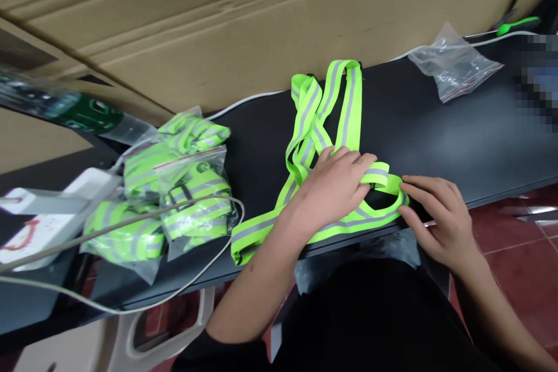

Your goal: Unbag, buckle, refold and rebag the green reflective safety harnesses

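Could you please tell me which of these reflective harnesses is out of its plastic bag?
It's the harness spread on the desk under the left hand and right hand; the others sit in clear bags to its left.

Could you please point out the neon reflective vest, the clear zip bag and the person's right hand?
Neon reflective vest (352, 110): head view, on a strap.
Clear zip bag (453, 67): head view, on its middle.
Right hand (438, 218): head view, on its back.
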`<state>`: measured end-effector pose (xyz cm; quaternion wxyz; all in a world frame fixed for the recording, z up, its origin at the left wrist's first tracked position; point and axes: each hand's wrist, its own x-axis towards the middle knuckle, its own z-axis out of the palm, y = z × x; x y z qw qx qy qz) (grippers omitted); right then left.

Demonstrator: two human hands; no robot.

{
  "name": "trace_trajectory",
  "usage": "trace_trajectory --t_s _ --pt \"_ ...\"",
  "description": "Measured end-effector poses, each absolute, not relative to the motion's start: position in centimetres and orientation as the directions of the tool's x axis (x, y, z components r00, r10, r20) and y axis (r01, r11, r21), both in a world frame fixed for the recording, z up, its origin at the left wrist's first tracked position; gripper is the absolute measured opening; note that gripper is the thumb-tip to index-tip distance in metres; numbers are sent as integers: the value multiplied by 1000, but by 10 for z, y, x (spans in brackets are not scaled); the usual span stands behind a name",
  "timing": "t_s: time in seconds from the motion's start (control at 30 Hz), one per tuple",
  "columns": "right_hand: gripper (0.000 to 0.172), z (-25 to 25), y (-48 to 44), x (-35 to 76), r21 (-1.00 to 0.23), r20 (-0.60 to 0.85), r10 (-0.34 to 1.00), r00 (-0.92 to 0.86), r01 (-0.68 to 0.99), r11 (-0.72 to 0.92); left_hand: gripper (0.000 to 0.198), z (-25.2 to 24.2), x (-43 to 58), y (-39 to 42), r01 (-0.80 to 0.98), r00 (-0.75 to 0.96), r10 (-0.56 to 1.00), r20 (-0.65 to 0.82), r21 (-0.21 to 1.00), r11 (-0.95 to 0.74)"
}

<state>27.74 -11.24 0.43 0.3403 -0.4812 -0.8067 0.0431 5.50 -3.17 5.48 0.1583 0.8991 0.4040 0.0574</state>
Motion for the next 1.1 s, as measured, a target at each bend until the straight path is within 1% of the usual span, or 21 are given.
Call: trace_trajectory --t_s 0.1,0.2,0.23,0.3,0.37,0.43,0.53,0.6,0.67,0.77,0.83,0.93,1.0,1.1 --pt "59 3 -112 270 -360 508 799 -321 764 536 33 53 48 -31 726 639 769 -29 351 -591" --pt "68 2 -112 266 -332 529 782 -329 767 548 39 55 41 -30 742 619 783 -53 366 -562" --pt "70 2 -112 267 -342 530 781 -331 759 554 42 57 39 -30 749 613 787 -64 364 -554" --pt "73 1 -112 270 -410 507 795 -335 718 563 44 58 37 -31 767 599 795 -95 355 -535" --pt "70 0 -114 275 -476 503 802 -322 671 568 43 58 39 -32 778 590 798 -122 349 -522" --pt "62 -2 -115 279 -496 547 800 -248 673 548 42 56 43 -34 772 602 787 -136 351 -530" --pt "52 -3 -116 279 -478 661 749 -34 751 456 49 50 56 -38 755 628 768 -127 340 -561" --pt "48 -2 -115 277 -440 737 676 20 773 457 57 46 64 -42 754 630 769 -108 323 -573" --pt "47 -3 -113 276 -383 781 623 -54 746 545 59 43 68 -44 752 632 770 -85 305 -584" --pt "52 -8 -112 279 -344 735 633 -245 669 658 55 39 65 -45 729 656 753 -59 309 -611" --pt "55 -12 -113 282 -347 704 644 -298 647 679 53 38 59 -43 701 679 733 -44 337 -629" --pt "57 -16 -117 285 -350 693 647 -318 636 688 51 40 49 -41 665 701 713 -15 376 -645" --pt "58 -16 -120 285 -326 656 660 -366 651 686 52 43 45 -42 663 694 720 4 385 -642" --pt "54 -14 -125 284 -275 590 688 -422 697 663 54 51 41 -51 702 648 761 26 366 -611"
